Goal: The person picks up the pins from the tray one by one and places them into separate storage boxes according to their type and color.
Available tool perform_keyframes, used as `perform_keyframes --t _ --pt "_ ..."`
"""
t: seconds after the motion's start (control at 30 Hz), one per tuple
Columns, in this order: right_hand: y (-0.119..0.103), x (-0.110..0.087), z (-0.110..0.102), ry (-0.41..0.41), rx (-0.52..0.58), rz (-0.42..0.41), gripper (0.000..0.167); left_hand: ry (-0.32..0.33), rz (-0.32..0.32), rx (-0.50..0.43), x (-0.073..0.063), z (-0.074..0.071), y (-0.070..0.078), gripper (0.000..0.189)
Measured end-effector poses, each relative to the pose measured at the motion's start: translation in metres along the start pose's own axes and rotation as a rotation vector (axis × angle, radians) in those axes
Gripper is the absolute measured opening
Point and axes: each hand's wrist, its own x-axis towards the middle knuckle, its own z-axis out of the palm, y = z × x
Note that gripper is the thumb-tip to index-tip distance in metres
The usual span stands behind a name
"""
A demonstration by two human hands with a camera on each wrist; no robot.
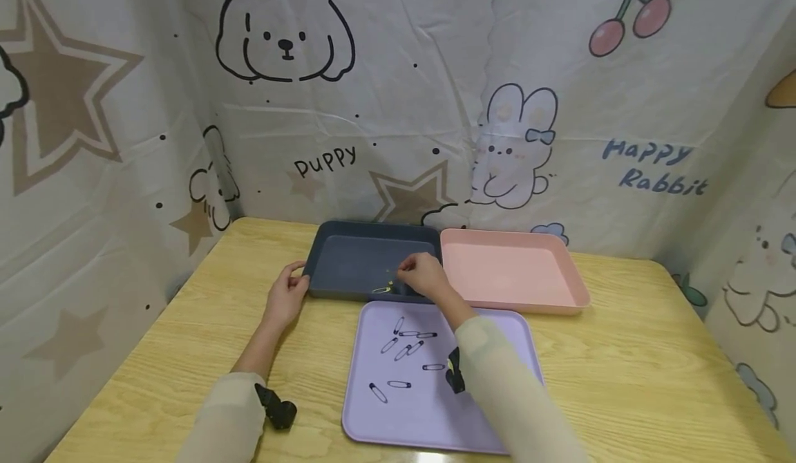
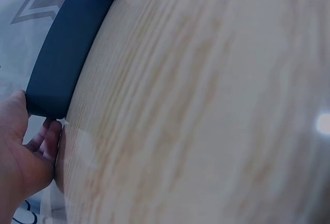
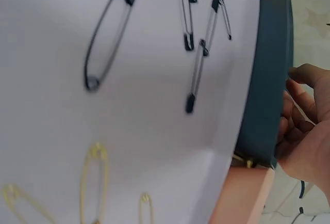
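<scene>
My left hand [image 1: 287, 297] holds the near left corner of the dark blue-grey tray [image 1: 354, 259], with thumb and fingers at its edge in the left wrist view. Over the right front part of that tray is my right hand [image 1: 425, 275], fingers curled and pointing down. Just left of these fingertips, yellow safety pins [image 1: 381, 289] lie in the dark tray; whether the fingers pinch one I cannot tell. Black safety pins [image 1: 399, 384] are scattered on the lilac tray [image 1: 367, 421] below my right forearm. In the right wrist view, yellow safety pins [image 3: 82, 193] also lie on it.
A pink tray [image 1: 510, 269] stands against the dark tray's right side. The lilac tray sits in front of both on the wooden table [image 1: 622, 366]. A printed curtain [image 1: 398, 104] hangs behind the table and at both sides.
</scene>
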Motion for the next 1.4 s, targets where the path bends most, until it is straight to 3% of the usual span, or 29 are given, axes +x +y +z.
perform_keyframes --t 0.63,1.4 --pt "0.008 -0.02 -0.041 -0.04 0.035 -0.078 0.019 -0.026 -0.003 0.009 0.001 0.0 0.0 0.042" --pt "0.045 -0.062 -0.071 -0.012 0.011 -0.097 0.014 -0.027 -0.002 0.028 -0.002 -0.001 0.004 0.041"
